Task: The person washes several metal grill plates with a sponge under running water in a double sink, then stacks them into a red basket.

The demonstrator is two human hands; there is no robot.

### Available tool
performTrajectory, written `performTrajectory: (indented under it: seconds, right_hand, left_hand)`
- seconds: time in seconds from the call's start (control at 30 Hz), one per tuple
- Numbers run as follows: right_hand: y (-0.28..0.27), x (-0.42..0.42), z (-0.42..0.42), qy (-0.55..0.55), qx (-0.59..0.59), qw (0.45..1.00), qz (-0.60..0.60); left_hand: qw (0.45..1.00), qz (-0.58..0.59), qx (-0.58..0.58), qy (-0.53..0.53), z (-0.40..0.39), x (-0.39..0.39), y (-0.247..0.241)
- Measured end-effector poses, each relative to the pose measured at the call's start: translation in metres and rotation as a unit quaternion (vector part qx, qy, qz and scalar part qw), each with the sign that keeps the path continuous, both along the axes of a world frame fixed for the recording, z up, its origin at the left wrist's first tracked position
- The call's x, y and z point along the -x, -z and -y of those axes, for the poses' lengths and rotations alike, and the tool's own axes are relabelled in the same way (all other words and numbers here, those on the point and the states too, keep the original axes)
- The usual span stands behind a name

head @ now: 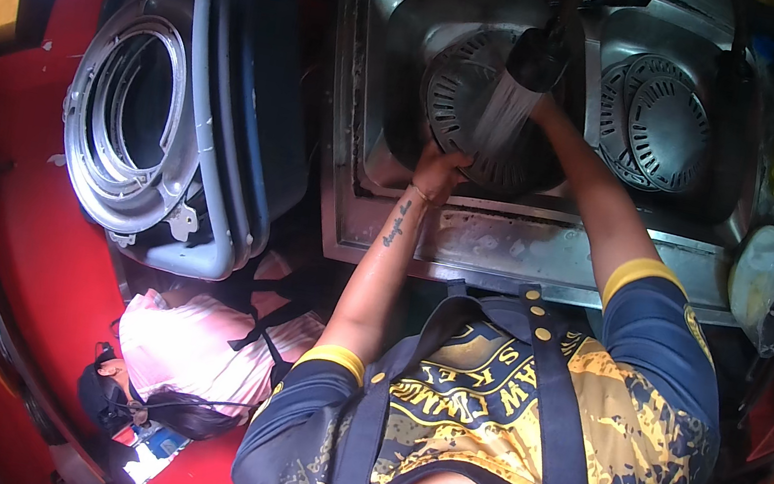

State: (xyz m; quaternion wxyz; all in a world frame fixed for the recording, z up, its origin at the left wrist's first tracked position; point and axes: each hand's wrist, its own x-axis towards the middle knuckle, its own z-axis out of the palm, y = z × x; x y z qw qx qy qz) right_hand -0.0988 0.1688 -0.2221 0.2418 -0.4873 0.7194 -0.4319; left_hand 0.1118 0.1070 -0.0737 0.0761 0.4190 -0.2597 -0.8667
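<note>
In the left basin of a stainless steel double sink (480, 230), a round slotted metal grill plate (448, 92) is tilted under running water. The water falls from a black spray head (537, 61) onto the plate's surface. My left hand (440, 171) grips the plate's near rim, thumb on top. My right hand (543, 109) reaches over the basin beside the plate's right side. The spray head and shadow hide most of its fingers, so its grip cannot be made out. Several similar slotted plates (670, 131) lie stacked in the right basin.
Left of the sink, grey plastic tubs (198, 212) stand nested, with several metal rings (79, 148) in the top one. A clear plastic container (771, 288) sits at the sink's right corner. A person in a pink shirt (203, 350) is close behind on my left, near a red surface (79, 269).
</note>
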Motion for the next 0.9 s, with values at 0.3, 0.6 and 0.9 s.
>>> performTrajectory:
  seconds: [0.3, 0.6, 0.9]
  right_hand:
    - [-0.058, -0.012, -0.047, 0.052, -0.289, 0.954, -0.053]
    - [-0.046, -0.009, -0.048, 0.035, -0.266, 0.961, -0.067]
    - [-0.076, 0.002, -0.004, 0.086, -0.264, 0.96, -0.033]
  left_hand:
    - [0.999, -0.006, -0.041, 0.002, 0.007, -0.005, 0.008]
    - [0.999, 0.044, -0.008, 0.006, 0.009, -0.003, 0.021]
    - [0.996, 0.083, -0.035, -0.01, -0.008, -0.006, 0.019]
